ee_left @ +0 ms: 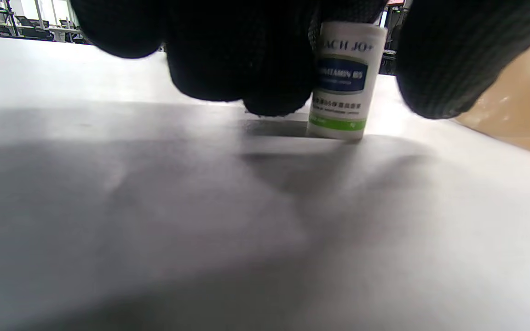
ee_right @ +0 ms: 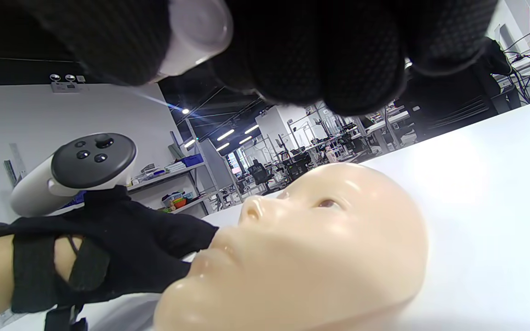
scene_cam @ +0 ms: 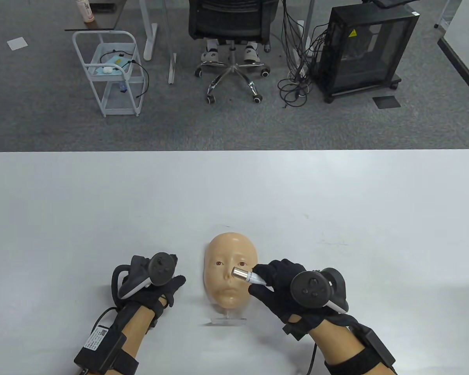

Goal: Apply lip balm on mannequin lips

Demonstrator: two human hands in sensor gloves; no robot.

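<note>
A beige mannequin face (scene_cam: 228, 271) lies face up on a clear stand (scene_cam: 228, 321) near the table's front edge. My right hand (scene_cam: 260, 282) grips an uncapped lip balm tube (scene_cam: 249, 276). Its silver tip hovers over the cheek beside the nose, above the lips (scene_cam: 226, 293). In the right wrist view the tube's white base (ee_right: 196, 32) sits between my fingers above the face (ee_right: 302, 243). My left hand (scene_cam: 160, 283) rests on the table left of the face. In the left wrist view it holds a white labelled cap (ee_left: 343, 82) upright, touching the table.
The white table (scene_cam: 336, 203) stretches bare beyond the face. Past its far edge stand an office chair (scene_cam: 232, 23), a white cart (scene_cam: 111, 74) and a black cabinet (scene_cam: 363, 50) on grey carpet.
</note>
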